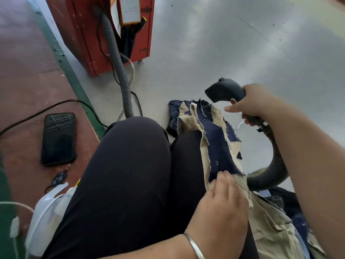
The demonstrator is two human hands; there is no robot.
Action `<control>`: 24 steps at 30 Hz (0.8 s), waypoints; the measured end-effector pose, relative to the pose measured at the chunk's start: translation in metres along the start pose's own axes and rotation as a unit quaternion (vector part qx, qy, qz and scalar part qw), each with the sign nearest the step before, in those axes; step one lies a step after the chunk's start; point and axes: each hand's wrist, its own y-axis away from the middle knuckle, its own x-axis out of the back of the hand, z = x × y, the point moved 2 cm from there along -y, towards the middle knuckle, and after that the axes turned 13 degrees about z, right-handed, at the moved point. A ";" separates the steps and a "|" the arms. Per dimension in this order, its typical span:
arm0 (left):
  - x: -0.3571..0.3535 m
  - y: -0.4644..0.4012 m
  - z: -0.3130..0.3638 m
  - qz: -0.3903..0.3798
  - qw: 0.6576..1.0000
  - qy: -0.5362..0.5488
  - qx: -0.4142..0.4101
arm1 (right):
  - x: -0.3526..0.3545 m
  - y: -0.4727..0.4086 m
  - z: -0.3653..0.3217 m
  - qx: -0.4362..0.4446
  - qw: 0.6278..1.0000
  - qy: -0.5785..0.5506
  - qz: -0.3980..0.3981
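A navy and beige garment piece (218,146) with frayed edges lies draped over my right knee. My left hand (222,202), with a bangle on the wrist, rests flat on its lower end with the fingers nearly straight. My right hand (252,103) grips the handle of a dark suction nozzle (224,90), held just above the far end of the cloth. A ribbed grey hose (274,165) curves down from the handle and loops under my right forearm.
A red machine cabinet (104,34) stands on the grey floor ahead, with a second hose (119,71) leading down from it. A phone (58,139) lies on the red floor strip at left. More beige and navy cloth (276,227) is piled at lower right.
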 end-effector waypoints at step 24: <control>0.024 -0.001 -0.038 0.158 0.984 0.080 0.002 | 0.006 0.208 0.115 -0.011 1.000 -0.004 -0.002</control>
